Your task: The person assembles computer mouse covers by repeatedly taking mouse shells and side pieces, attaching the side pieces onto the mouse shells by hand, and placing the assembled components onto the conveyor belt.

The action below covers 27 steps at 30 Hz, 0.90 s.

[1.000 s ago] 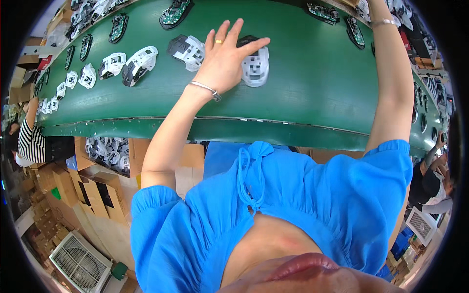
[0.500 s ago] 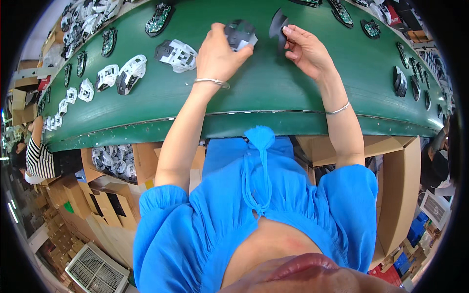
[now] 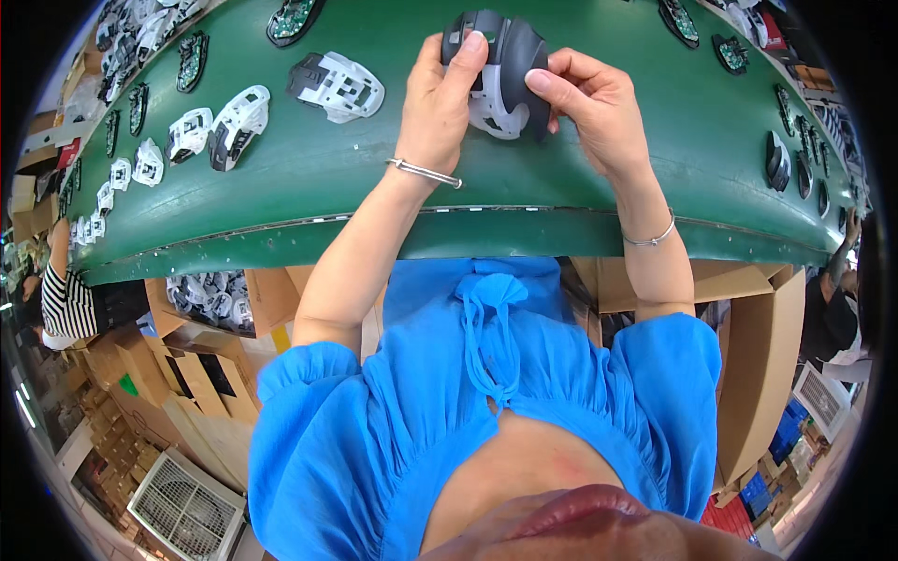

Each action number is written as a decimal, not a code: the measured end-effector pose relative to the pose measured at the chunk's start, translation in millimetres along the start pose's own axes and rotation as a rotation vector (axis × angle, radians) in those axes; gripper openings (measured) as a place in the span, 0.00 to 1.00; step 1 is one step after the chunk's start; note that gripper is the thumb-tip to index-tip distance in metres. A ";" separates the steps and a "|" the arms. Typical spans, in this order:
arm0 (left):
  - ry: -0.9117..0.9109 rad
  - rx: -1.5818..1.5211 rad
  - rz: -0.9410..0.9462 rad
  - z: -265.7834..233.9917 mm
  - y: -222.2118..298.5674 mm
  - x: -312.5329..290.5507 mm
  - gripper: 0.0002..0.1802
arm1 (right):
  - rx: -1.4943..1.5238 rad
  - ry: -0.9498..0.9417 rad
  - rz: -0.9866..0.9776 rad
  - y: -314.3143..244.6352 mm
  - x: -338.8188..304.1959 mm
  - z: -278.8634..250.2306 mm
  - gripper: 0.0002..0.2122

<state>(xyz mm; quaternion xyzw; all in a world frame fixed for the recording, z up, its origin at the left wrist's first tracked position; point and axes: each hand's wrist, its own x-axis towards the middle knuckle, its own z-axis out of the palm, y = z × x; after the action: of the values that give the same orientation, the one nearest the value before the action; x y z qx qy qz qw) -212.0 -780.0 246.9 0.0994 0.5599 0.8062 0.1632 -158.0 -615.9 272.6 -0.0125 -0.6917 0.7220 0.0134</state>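
Observation:
My left hand (image 3: 435,117) grips a black-and-white computer mouse shell (image 3: 493,107) above the green belt, thumb on its black top. Against the right side of that shell, my right hand (image 3: 603,117) holds a curved black side cover (image 3: 521,70), its thumb pressing the outer face. The two parts touch, but whether they are locked together I cannot tell. Left of my hands, a white mouse shell with a black end (image 3: 351,89) lies on the belt. Beyond it are a black-and-white shell (image 3: 239,126) and a white one (image 3: 190,134).
The green belt (image 3: 561,201) crosses in front of me, carrying circuit boards (image 3: 194,61) and, far right, black mouse parts (image 3: 777,161). Below its edge stand a carton of shells (image 3: 210,299) and an open carton (image 3: 762,374). A person in a striped sleeve (image 3: 70,304) is at left.
The shell and the black cover, apart before, now touch. My left hand has turned the shell and moved right. The shells at left have shifted farther left on the belt.

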 end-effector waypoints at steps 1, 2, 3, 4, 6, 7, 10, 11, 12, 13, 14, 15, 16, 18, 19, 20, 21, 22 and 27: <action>0.023 -0.090 0.010 -0.3 0.0 1.0 0.23 | -0.002 -0.004 0.009 -1.8 -0.4 1.6 0.08; 0.030 -0.095 0.005 -1.4 -2.5 1.8 0.23 | -0.089 0.000 0.019 -5.7 -1.0 3.3 0.08; 0.008 -0.146 -0.007 -2.5 -3.3 3.4 0.25 | -0.175 0.007 0.026 -7.2 -1.2 5.4 0.09; -0.013 -0.197 -0.018 -2.7 -2.1 3.2 0.26 | -0.176 0.006 0.032 -6.3 -1.2 7.6 0.09; 0.059 -0.065 -0.045 -2.5 0.0 0.6 0.15 | -0.098 0.056 0.022 -4.5 -0.3 10.4 0.10; 0.049 -0.049 -0.027 -3.9 -0.9 1.2 0.14 | -0.101 0.054 0.026 -1.8 -0.7 9.9 0.10; 0.027 -0.073 -0.026 -2.9 3.5 -0.9 0.14 | -0.112 0.096 -0.003 12.5 -0.7 3.6 0.11; 0.011 -0.111 -0.042 -2.3 5.1 -1.6 0.14 | -0.113 0.078 -0.004 16.8 0.5 -0.4 0.12; 0.017 -0.116 -0.040 -3.9 2.8 -2.5 0.14 | -0.117 0.056 -0.004 19.1 0.8 -1.4 0.12; 0.025 -0.057 -0.012 -6.1 -0.8 -2.7 0.14 | -0.122 0.049 -0.002 18.3 -0.4 0.5 0.12; 0.034 0.003 0.015 -7.6 -3.2 -3.5 0.14 | -0.106 0.047 0.056 16.0 -2.7 3.4 0.13; 0.040 0.002 0.012 -6.9 -2.7 -4.4 0.14 | -0.085 0.046 0.117 14.1 -3.9 6.0 0.14; 0.060 0.090 0.043 -4.8 -0.8 -5.5 0.16 | -0.085 0.042 0.122 11.2 -2.8 7.9 0.14; 0.081 0.176 0.071 -4.1 1.3 -7.9 0.18 | -0.041 -0.062 0.132 5.2 0.3 11.5 0.15; 0.066 0.359 0.133 -4.1 1.7 -8.9 0.20 | -0.053 -0.033 0.073 9.5 -1.6 18.1 0.16; 0.049 0.541 0.195 -4.2 1.3 -9.1 0.22 | -0.065 -0.004 0.013 16.0 -4.2 23.4 0.16; 0.071 0.509 0.177 -5.3 -0.4 -7.8 0.27 | -0.087 -0.024 0.106 19.4 -4.1 13.0 0.15; 0.137 0.355 0.211 -4.7 -4.8 -2.2 0.30 | -0.088 -0.023 0.108 20.8 -2.0 4.7 0.15; -0.130 -0.097 -0.001 -15.1 1.7 -1.1 0.34 | 0.263 -0.053 0.108 18.7 4.0 -14.2 0.12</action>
<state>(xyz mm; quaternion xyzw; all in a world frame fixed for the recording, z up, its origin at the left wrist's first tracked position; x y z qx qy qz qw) -216.5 -794.0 243.3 0.1432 0.5085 0.8242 0.2040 -161.5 -602.4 253.3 -0.0287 -0.5897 0.8060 -0.0425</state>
